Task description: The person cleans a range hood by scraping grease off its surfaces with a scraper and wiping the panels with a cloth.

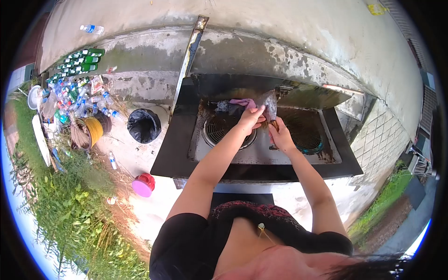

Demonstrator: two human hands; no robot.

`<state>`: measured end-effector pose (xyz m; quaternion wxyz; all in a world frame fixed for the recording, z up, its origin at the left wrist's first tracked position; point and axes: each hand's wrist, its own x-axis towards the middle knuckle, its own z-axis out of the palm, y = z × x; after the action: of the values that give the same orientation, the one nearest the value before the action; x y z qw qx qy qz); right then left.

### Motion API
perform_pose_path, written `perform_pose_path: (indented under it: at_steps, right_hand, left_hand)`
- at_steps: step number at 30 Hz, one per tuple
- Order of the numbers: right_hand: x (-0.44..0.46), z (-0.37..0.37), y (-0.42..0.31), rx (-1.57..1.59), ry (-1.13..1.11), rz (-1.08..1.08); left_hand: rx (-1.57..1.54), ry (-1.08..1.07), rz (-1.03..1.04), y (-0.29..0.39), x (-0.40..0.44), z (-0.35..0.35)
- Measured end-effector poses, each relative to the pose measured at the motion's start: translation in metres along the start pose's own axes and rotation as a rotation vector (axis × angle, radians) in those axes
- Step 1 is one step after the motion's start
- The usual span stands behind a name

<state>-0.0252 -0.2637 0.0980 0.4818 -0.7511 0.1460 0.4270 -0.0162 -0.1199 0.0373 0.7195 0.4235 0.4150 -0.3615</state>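
Observation:
A dark, grimy range hood lies in front of me with its inside facing up and two round fan grilles showing. My right hand is closed around the wooden handle of a scraper, whose wide metal blade points away from me. Close to the blade, my left hand has its fingers partly curled; whether they touch the blade is unclear. Beyond my left hand, a pink cloth and a dark patterned cloth lie in the hood.
To the left stand a black-lined bin, a yellow bucket, a red and pink container and a heap of plastic bottles. Several green bottles lie against the wall. A metal post leans behind the hood.

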Motion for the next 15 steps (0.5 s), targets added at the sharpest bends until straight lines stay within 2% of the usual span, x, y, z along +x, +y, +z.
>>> perform_pose_path:
  at_steps: [2,4,6,7,8,10,12,14,15]
  right_hand:
    - [0.008,-0.03,0.013,-0.665,0.217,-0.304]
    - [0.004,-0.051,-0.003,-0.64,0.126,-0.556]
    - [0.006,-0.059,-0.006,-0.64,0.125,-0.596]
    - [0.007,-0.063,-0.005,-0.678,0.158,-0.592]
    - [0.008,-0.068,-0.001,-0.715,0.191,-0.584]
    - [0.009,-0.069,0.005,-0.747,0.284,-0.595]
    - [0.01,-0.068,0.013,-0.734,0.399,-0.628]
    - [0.012,-0.065,0.025,-0.676,0.434,-0.687]
    - [0.014,-0.064,0.028,-0.656,0.435,-0.68]
  left_hand:
    - [0.626,0.089,0.307,-0.019,-0.02,-0.01]
    - [0.946,0.023,0.528,-0.007,-0.089,-0.028]
    - [1.154,0.242,0.76,-0.01,-0.148,-0.057]
    - [1.245,0.375,0.71,0.003,-0.186,-0.065]
    - [1.318,0.607,0.793,-0.005,-0.204,-0.08]
    - [1.401,1.108,0.784,-0.022,-0.23,-0.107]
    - [1.216,1.463,0.668,-0.041,-0.237,-0.132]
    - [0.843,1.594,0.703,-0.067,-0.217,-0.165]
    - [0.708,1.626,0.54,-0.069,-0.211,-0.167]
